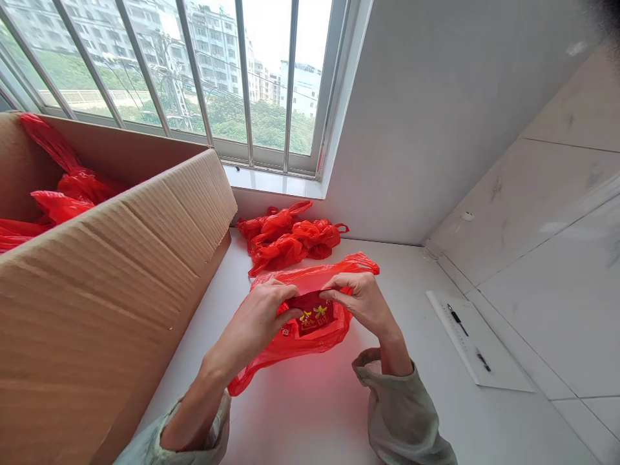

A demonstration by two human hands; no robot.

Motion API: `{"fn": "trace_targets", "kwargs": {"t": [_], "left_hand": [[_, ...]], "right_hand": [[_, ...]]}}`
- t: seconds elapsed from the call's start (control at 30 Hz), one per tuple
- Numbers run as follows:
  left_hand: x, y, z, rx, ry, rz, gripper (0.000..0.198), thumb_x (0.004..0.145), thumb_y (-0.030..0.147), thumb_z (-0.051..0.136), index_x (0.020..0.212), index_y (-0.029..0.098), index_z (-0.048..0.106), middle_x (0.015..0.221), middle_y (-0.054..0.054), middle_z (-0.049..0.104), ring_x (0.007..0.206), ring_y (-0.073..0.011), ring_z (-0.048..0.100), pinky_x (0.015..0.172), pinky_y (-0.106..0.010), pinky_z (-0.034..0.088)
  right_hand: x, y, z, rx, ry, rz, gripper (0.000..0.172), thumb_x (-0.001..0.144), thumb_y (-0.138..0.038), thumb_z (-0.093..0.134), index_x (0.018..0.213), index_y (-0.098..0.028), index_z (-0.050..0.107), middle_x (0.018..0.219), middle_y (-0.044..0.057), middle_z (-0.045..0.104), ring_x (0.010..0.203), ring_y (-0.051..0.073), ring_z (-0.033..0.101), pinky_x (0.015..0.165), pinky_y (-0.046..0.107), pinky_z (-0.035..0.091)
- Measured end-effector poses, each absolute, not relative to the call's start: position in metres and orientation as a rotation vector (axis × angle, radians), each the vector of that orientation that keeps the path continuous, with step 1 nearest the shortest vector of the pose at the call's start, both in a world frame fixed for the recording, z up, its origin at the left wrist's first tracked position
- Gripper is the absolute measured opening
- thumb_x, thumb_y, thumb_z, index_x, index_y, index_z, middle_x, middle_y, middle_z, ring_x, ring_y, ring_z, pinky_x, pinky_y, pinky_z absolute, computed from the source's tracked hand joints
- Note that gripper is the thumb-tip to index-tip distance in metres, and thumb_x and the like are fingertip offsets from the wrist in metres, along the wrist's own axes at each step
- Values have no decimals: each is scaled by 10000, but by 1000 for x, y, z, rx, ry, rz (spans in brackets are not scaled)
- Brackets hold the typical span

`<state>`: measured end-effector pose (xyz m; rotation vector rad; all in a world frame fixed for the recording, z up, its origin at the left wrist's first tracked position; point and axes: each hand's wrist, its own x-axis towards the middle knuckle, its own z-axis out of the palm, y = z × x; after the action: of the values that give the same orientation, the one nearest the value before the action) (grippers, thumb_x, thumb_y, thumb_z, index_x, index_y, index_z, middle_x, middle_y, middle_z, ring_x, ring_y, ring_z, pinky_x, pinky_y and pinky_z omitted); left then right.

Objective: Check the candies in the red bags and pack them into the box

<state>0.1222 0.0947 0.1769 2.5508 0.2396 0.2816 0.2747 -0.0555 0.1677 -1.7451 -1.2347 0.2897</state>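
Observation:
A dark red packet point(314, 318) with gold characters is pinched along its upper edge by both hands. My left hand point(265, 315) grips its left corner between thumb and fingers. At its upper right corner my right hand point(356, 298) is closed in the same way. Beneath and around the packet lies a spread red plastic bag point(310, 343), its handles stretching to the upper right and lower left. Another item with gold print shows partly by my left thumb. Whatever else is in the bag is hidden.
Several knotted red bags point(290, 236) lie behind, near the wall. On the left stands a large cardboard box point(130, 278) holding more red bags point(77, 187). A paper sheet point(506, 358) with two black pens point(458, 319) is at right. A barred window point(227, 84) is behind the white table point(300, 420).

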Motion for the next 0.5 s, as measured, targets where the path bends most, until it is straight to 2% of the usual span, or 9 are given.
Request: {"fn": "trace_targets", "kwargs": {"t": [0.17, 0.33, 0.5], "left_hand": [[121, 98, 176, 2491, 316, 293, 159, 847, 268, 529, 722, 201, 601, 706, 7, 592, 683, -171, 495, 618, -284, 346], [121, 96, 177, 2477, 405, 257, 190, 795, 248, 589, 621, 186, 546, 617, 26, 554, 619, -147, 448, 585, -272, 317], [121, 96, 177, 2478, 450, 275, 141, 811, 219, 600, 676, 182, 586, 677, 19, 608, 655, -152, 506, 600, -276, 325]], "right_hand": [[275, -55, 166, -1738, -1279, 298, 142, 872, -243, 644, 772, -207, 737, 767, -3, 727, 720, 154, 642, 693, 257, 484], [273, -56, 165, -1758, -1377, 271, 130, 891, -198, 630, 854, -224, 752, 802, -8, 731, 739, 147, 650, 703, 254, 479], [272, -56, 167, -1813, -1384, 152, 142, 903, -192, 621, 859, -230, 751, 834, -2, 731, 742, 150, 652, 698, 260, 475]]}}
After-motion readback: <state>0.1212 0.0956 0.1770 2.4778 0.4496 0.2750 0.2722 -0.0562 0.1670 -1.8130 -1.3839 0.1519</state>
